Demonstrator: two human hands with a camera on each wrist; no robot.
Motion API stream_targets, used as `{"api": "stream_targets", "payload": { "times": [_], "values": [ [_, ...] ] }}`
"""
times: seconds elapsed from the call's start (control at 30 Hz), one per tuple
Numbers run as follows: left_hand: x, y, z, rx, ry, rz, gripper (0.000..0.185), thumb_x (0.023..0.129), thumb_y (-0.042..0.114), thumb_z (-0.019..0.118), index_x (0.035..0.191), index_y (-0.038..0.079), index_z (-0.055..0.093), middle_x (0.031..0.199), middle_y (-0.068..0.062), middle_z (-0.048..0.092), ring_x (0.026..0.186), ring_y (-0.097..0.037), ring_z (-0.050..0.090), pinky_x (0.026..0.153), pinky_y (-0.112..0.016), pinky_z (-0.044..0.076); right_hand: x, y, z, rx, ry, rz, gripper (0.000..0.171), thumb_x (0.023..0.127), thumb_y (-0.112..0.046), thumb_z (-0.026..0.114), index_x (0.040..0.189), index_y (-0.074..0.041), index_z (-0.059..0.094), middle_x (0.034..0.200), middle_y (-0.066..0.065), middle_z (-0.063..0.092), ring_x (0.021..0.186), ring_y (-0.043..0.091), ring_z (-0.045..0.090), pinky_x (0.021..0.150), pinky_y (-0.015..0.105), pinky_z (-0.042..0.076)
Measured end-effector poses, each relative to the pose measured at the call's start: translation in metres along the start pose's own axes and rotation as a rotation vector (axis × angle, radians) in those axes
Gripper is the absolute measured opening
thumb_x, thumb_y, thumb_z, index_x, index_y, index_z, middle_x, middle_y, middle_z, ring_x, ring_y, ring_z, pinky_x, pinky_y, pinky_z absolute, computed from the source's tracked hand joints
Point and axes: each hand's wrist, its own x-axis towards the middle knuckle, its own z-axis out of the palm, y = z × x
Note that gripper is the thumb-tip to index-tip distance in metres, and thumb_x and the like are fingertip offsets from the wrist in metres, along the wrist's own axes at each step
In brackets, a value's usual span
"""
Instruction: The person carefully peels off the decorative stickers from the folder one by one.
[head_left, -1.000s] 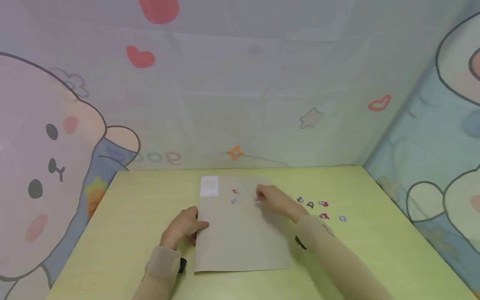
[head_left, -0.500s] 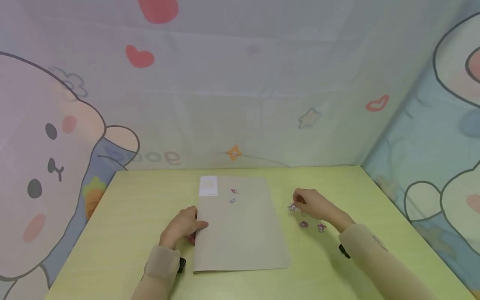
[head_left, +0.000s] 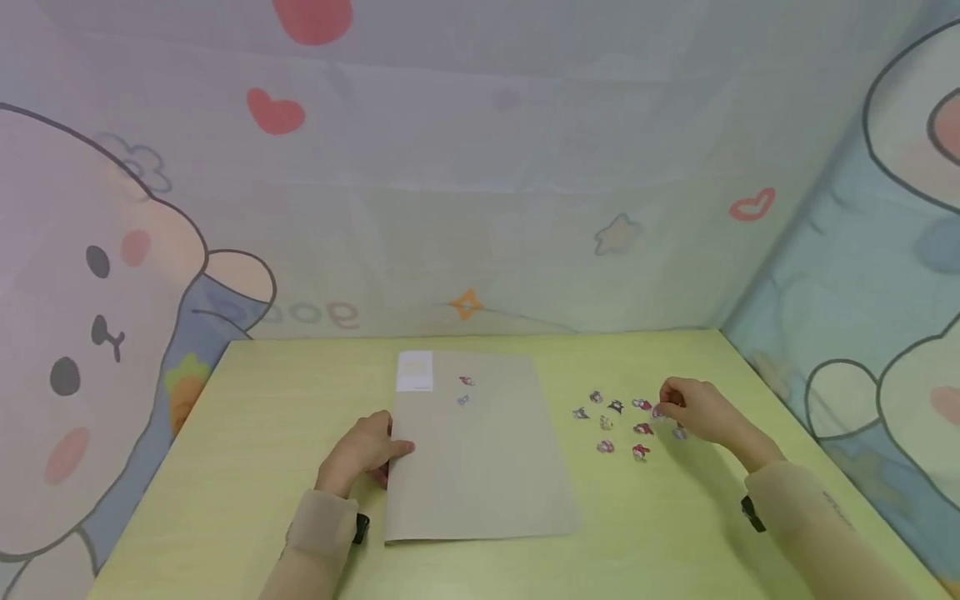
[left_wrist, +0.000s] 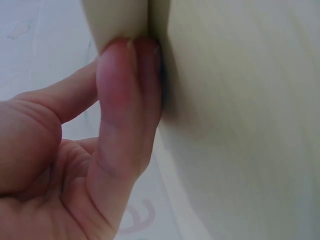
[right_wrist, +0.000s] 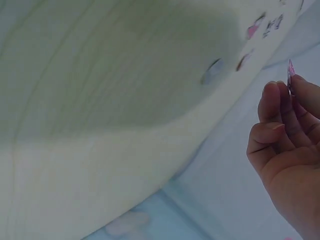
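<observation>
A flat beige folder (head_left: 480,475) with a white label (head_left: 415,371) lies on the table. Two small stickers, one reddish (head_left: 467,381) and one pale (head_left: 463,400), are on its upper part. My left hand (head_left: 365,452) holds the folder's left edge, thumb on top and fingers below; the left wrist view shows the fingers (left_wrist: 122,100) tucked against the edge. Above the table on the right, my right hand (head_left: 701,408) pinches a small pinkish sticker (right_wrist: 290,75) between thumb and fingertips.
Several loose cartoon stickers lie right of the folder, such as a pink one (head_left: 605,447), a dark one (head_left: 616,406) and a round pale one (head_left: 678,433). Behind the yellow-green table (head_left: 262,433) hangs a printed cloth (head_left: 480,208), with more cloth at the sides.
My right hand has moved right, from over the folder to past the loose stickers, uncovering several of them. The left hand keeps its grip on the folder's edge.
</observation>
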Motion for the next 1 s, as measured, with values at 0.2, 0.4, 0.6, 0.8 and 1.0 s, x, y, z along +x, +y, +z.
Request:
{"api": "stream_targets", "payload": {
  "times": [0.2, 0.4, 0.6, 0.8, 1.0],
  "values": [
    [-0.001, 0.0, -0.002, 0.006, -0.006, 0.001, 0.025, 0.093, 0.018, 0.069, 0.094, -0.001, 0.051, 0.072, -0.013, 0.059, 0.048, -0.022, 0.064, 0.059, -0.032, 0.052, 0.007, 0.036, 0.001, 0.027, -0.017, 0.086, 0.014, 0.096, -0.01, 0.062, 0.09, -0.002, 0.053, 0.075, 0.005, 0.052, 0.064, 0.017, 0.049, 0.056, 0.031, 0.042],
    [-0.004, 0.002, -0.001, 0.012, -0.004, 0.006, 0.026, 0.093, 0.017, 0.069, 0.095, -0.001, 0.05, 0.07, -0.013, 0.059, 0.048, -0.021, 0.063, 0.056, -0.03, 0.051, 0.015, 0.059, 0.002, 0.097, -0.031, 0.155, 0.016, 0.097, -0.016, 0.063, 0.093, -0.002, 0.055, 0.081, 0.007, 0.059, 0.067, 0.021, 0.057, 0.06, 0.035, 0.046],
    [-0.003, 0.002, -0.002, 0.022, -0.002, 0.003, 0.026, 0.093, 0.018, 0.069, 0.093, 0.0, 0.05, 0.07, -0.013, 0.059, 0.047, -0.021, 0.064, 0.056, -0.03, 0.05, 0.025, 0.057, -0.001, 0.104, -0.036, 0.177, 0.018, 0.097, -0.017, 0.062, 0.095, -0.001, 0.056, 0.082, 0.01, 0.06, 0.067, 0.023, 0.058, 0.06, 0.035, 0.045],
    [-0.003, 0.002, -0.002, 0.007, -0.008, 0.012, 0.026, 0.093, 0.017, 0.069, 0.093, 0.0, 0.049, 0.071, -0.013, 0.058, 0.047, -0.021, 0.064, 0.056, -0.03, 0.052, 0.03, 0.053, -0.001, 0.099, -0.042, 0.191, 0.021, 0.095, -0.017, 0.066, 0.094, 0.001, 0.055, 0.082, 0.011, 0.06, 0.065, 0.023, 0.058, 0.059, 0.034, 0.045],
    [-0.005, 0.003, -0.003, 0.009, -0.009, 0.014, 0.026, 0.093, 0.017, 0.069, 0.094, -0.001, 0.05, 0.07, -0.013, 0.059, 0.048, -0.021, 0.064, 0.057, -0.031, 0.051, 0.035, 0.06, 0.006, 0.022, -0.05, 0.183, 0.019, 0.093, -0.016, 0.066, 0.09, 0.0, 0.056, 0.075, 0.006, 0.056, 0.064, 0.018, 0.05, 0.06, 0.033, 0.041]
  ]
}}
